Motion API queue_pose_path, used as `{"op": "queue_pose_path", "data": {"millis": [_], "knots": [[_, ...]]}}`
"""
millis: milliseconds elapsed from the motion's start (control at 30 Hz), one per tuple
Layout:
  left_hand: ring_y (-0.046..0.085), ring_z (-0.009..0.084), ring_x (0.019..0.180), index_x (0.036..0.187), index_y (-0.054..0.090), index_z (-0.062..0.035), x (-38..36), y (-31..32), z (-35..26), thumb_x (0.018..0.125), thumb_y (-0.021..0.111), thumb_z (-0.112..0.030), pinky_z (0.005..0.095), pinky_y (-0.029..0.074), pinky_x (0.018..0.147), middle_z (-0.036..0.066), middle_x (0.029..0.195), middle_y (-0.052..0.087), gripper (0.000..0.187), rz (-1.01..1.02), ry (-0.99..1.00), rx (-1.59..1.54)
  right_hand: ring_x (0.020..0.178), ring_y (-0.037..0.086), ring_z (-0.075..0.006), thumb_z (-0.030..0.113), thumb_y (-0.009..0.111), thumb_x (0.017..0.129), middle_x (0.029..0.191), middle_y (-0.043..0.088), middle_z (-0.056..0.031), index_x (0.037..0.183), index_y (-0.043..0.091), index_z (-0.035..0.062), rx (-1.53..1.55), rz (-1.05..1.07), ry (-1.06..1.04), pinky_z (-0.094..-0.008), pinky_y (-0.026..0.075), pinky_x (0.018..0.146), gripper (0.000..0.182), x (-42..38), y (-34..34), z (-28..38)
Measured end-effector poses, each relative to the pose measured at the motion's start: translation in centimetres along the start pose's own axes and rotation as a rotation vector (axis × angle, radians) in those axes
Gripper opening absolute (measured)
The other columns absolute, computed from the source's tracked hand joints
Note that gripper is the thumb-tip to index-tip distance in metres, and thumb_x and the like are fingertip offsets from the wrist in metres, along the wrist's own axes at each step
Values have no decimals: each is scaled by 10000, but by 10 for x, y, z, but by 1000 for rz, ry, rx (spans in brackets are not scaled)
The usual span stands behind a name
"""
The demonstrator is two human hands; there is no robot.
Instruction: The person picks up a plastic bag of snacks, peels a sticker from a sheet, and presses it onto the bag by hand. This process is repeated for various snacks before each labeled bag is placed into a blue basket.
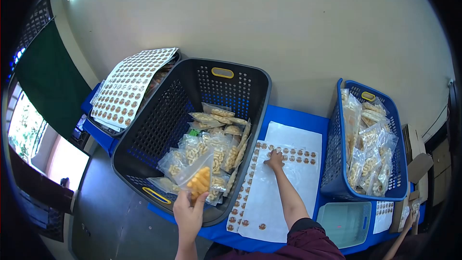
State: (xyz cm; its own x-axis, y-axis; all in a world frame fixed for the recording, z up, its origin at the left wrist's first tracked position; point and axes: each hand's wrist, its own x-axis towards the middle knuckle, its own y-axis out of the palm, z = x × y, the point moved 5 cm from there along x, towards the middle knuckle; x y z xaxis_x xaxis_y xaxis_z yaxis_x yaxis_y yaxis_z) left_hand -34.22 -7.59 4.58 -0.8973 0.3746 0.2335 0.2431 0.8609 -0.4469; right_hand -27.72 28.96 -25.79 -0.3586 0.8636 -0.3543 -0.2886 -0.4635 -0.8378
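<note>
Two bare hands are at work: the left hand has its fingers closed on a clear snack bag held over the near rim of the black basket on the left. To its right, the right hand presses its fingers on a sticker sheet lying on the blue counter, with the blue basket of bags at far right.

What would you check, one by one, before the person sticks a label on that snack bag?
1. Left hand grips the snack bag: ok.
2. Bag is clear of the black basket rim: ok, held above it.
3. Right hand is on the sticker sheet: ok.
4. A sticker is peeled free: cannot tell, fingertips hide it.
5. Stickers are left on the sheet: ok, rows remain.
</note>
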Motion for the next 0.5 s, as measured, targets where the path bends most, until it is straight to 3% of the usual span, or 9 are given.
{"op": "queue_pose_path", "data": {"millis": [67,200,300,400,500], "knots": [[532,289,561,777,502,29,-1,1,-1,729,689,-229,333,409,530,152,649,547,323,9,17,8,1114,357,-319,221,729,581,1155,356,-105,1085,447,195,-14,-43,-18,-525,389,835,578,5,15,-6],[574,305,622,831,526,11,-1,2,-5,725,690,-251,340,420,545,154,684,574,326,69,19,-6,1103,345,-278,226,732,590,1143,358,-81,1159,441,156,45,-261,-51,-504,386,814,643,-16,16,-3],[567,314,617,824,528,10,-1,2,-12,722,690,-272,347,416,542,151,677,572,341,127,24,64,1117,348,-271,207,732,600,1164,357,-69,1196,414,153,48,-230,-47,-520,369,840,678,-15,19,-4],[563,317,616,831,533,11,-3,2,-11,719,690,-292,354,411,540,148,674,570,360,211,14,194,1088,374,-270,189,708,620,1138,377,-79,1129,484,129,70,-278,-85,-510,387,817,559,-21,18,-2],[555,317,607,825,533,12,-4,4,-9,721,685,-300,357,408,537,143,665,564,363,211,69,64,1087,386,-285,146,641,662,1136,408,-113,1019,563,94,48,-385,-154,-513,386,813,369,-28,24,-2]]}}
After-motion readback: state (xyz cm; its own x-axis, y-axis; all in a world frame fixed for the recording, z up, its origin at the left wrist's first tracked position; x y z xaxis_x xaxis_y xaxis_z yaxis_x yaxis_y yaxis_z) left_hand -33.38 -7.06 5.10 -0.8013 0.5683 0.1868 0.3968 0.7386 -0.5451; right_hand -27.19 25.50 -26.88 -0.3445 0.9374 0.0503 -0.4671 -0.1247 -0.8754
